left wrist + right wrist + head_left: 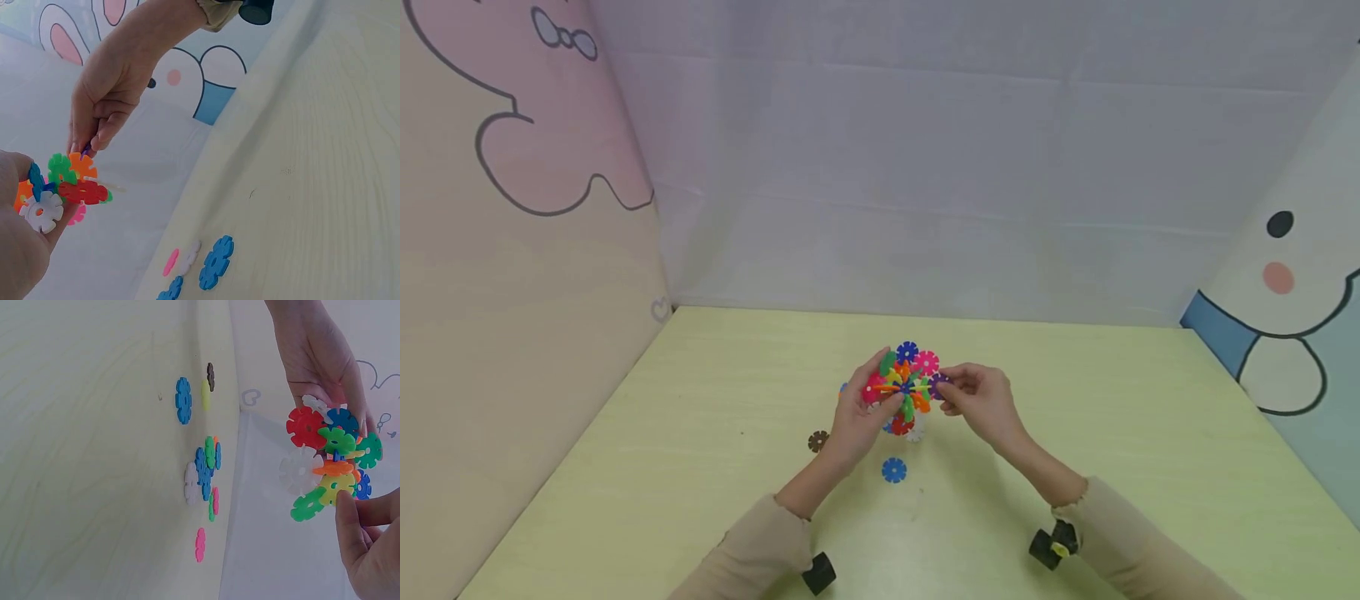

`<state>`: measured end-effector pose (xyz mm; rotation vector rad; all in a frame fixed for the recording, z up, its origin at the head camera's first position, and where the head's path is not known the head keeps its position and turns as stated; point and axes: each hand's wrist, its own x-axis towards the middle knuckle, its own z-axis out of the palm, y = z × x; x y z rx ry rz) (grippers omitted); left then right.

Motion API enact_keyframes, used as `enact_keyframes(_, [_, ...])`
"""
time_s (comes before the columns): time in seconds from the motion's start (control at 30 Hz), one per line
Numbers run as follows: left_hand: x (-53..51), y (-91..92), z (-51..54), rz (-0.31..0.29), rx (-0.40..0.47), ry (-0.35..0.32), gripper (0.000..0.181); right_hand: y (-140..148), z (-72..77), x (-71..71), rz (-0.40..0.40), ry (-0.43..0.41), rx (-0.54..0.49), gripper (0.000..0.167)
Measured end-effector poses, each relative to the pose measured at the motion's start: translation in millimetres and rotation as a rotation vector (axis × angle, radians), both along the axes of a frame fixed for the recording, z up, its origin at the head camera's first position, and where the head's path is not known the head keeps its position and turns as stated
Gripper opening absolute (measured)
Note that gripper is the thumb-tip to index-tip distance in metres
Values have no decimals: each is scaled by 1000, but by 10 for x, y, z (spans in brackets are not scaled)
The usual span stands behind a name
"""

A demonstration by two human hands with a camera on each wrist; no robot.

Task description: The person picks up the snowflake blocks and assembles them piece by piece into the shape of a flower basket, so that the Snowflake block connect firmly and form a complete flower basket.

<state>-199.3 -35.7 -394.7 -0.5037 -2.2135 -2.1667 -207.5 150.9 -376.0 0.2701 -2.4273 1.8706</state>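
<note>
A ball-like cluster of interlocking snowflake discs (906, 388) in many colours is held up above the table. My left hand (853, 423) grips it from the left, thumb in front and fingers behind. On the cluster's right side, my right hand (988, 405) pinches a purple snowflake disc (939, 386) between thumb and fingers. The disc touches the cluster or sits very close; whether it is slotted in cannot be told. In the right wrist view, red (305, 428), green, yellow and clear discs stick out of the cluster. Part of its back is hidden by my left palm.
Loose discs lie on the pale wooden table (700, 467): a blue disc (894, 471), a brown disc (817, 441), a pink disc (200, 544) and several more beneath the cluster. A pale cloth wall (880, 192) stands behind, with cartoon-printed panels at both sides.
</note>
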Motion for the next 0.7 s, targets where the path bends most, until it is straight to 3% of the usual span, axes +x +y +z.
enact_keyframes(0.23, [79,44,171,1,-26,34,58,10,29,5,-4,-6,-3,19])
enact_keyframes(0.43, [-30,31,49,-25,-32,58,58,33,51,-17,-4,-8,-18,21])
enact_keyframes(0.6, [-87,-86,-25,-31,-145,89,60,117,33,-62,52,-38,-9,22])
enact_keyframes(0.7, [-131,-194,-18,-58,-201,127,59,182,13,-87,132,-31,27,21])
